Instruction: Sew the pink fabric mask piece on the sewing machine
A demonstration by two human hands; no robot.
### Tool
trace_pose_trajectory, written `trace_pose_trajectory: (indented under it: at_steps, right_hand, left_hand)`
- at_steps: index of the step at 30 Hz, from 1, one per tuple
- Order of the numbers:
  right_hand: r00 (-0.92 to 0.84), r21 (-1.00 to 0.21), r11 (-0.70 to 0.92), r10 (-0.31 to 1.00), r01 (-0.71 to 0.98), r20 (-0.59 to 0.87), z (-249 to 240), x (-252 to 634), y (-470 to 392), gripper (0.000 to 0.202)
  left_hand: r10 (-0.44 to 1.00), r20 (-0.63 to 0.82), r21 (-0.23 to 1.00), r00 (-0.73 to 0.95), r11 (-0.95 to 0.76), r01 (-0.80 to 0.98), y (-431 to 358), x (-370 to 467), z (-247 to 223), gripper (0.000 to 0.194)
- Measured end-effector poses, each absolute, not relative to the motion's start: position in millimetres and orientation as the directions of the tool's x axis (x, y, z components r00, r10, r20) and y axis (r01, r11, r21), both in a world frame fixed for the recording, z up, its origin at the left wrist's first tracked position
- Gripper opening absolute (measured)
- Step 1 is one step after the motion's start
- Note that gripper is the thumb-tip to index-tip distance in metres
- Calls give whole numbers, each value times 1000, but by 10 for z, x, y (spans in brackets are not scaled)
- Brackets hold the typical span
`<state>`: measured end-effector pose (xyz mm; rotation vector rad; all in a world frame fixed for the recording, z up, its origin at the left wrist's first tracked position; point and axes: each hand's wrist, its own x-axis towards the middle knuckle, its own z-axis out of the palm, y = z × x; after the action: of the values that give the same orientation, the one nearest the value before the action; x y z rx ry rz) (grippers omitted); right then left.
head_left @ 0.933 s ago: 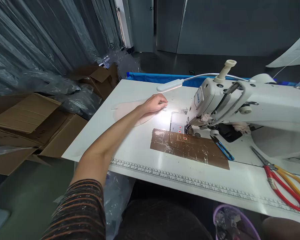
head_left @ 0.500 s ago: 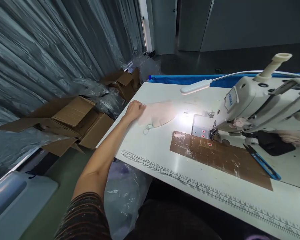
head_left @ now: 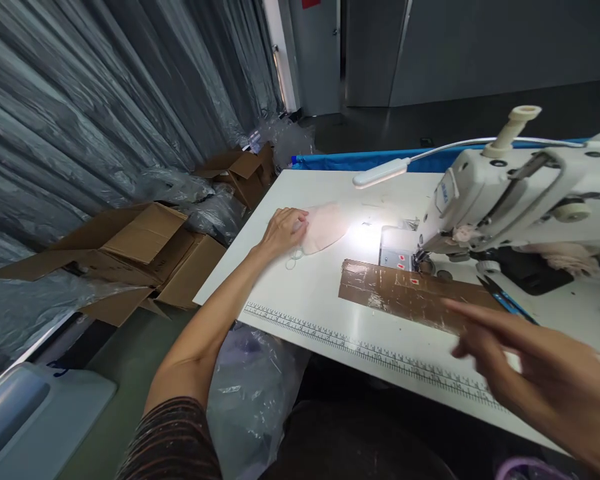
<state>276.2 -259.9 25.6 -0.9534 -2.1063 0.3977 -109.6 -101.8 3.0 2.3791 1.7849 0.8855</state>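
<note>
My left hand lies on the left end of a small, thin, pale pink piece of fabric, thumb and fingers bent together at its edge. The hand covers that end of the fabric. Just below the fabric, a thin loop of pale cord or thread rests on the table. At the lower right, my right hand is smeared by motion above the table's front edge. Its index finger stretches toward the brown strip, thumb apart, and nothing shows in it.
A white sewing machine stands on the right of the white table, with a lit lamp beside it. Blue-handled thread snips lie by the brown strip. Open cardboard boxes stand left; a ruler scale runs along the front.
My left hand has slid right, farther over the pink fabric. My right hand has come into view from the lower right. The view has shifted slightly.
</note>
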Motion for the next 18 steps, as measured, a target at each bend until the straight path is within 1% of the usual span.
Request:
trace_pose_trajectory:
  at_steps: [2, 3, 4, 6, 7, 8, 9, 10, 11, 13, 14, 16, 17, 18]
  right_hand:
    - [-517, -554, 697, 714, 455, 473, 187, 2623, -2426, 33]
    - [-544, -533, 711, 699, 459, 464, 151, 2565, -2350, 38]
    - [-563, -503, 725, 685, 469, 462, 118, 2521, -2289, 44]
    - [-593, -505, 741, 664, 443, 454, 69, 2475, -2225, 64]
    - [-605, -525, 743, 657, 416, 450, 56, 2474, -2221, 73]
    - [-614, -561, 733, 658, 386, 437, 49, 2488, -2235, 81]
    - [-618, -611, 705, 671, 360, 411, 48, 2515, -2259, 87]
    - [-616, -675, 654, 698, 342, 365, 49, 2554, -2289, 90]
    - [-612, -752, 569, 737, 332, 287, 51, 2603, -2318, 90]
    - [-630, -900, 300, 776, 316, 38, 49, 2723, -2345, 85]
    - [-646, -940, 146, 758, 307, -94, 42, 2787, -2334, 79]
    - [-652, -949, -94, 706, 302, -278, 20, 2903, -2257, 65]
    - [-626, -939, -157, 710, 306, -323, 9, 2950, -2196, 60]
    - [-573, -930, -188, 744, 315, -344, 0, 2985, -2126, 56]
  left_hand:
    - [871, 376, 383, 315, -456, 804, -1133, -830, 38, 6]
    - [855, 354, 399, 379, -504, 766, -1207, -669, 41, 6]
    - [835, 331, 424, 440, -548, 721, -1294, -496, 47, 6]
    - [776, 286, 488, 563, -623, 611, -1503, -144, 79, 8]
    - [718, 254, 600, 648, -642, 477, -1615, 16, 110, 11]
    - [655, 223, 705, 722, -620, 344, -1721, 153, 149, 15]
    - [615, 209, 788, 760, -566, 241, -1814, 263, 195, 19]
    - [606, 184, 850, 774, -494, 185, -1885, 343, 242, 22]
    - [607, 150, 903, 780, -406, 142, -1929, 393, 284, 26]
    - [649, 64, 967, 758, -228, 113, -1933, 424, 331, 32]
    - [682, 22, 982, 731, -152, 113, -1900, 416, 329, 35]
    - [762, -50, 989, 646, -52, 138, -1793, 388, 267, 35]
    - [807, -74, 987, 585, -26, 159, -1734, 377, 216, 33]
    - [845, -96, 983, 527, -3, 184, -1679, 373, 157, 29]
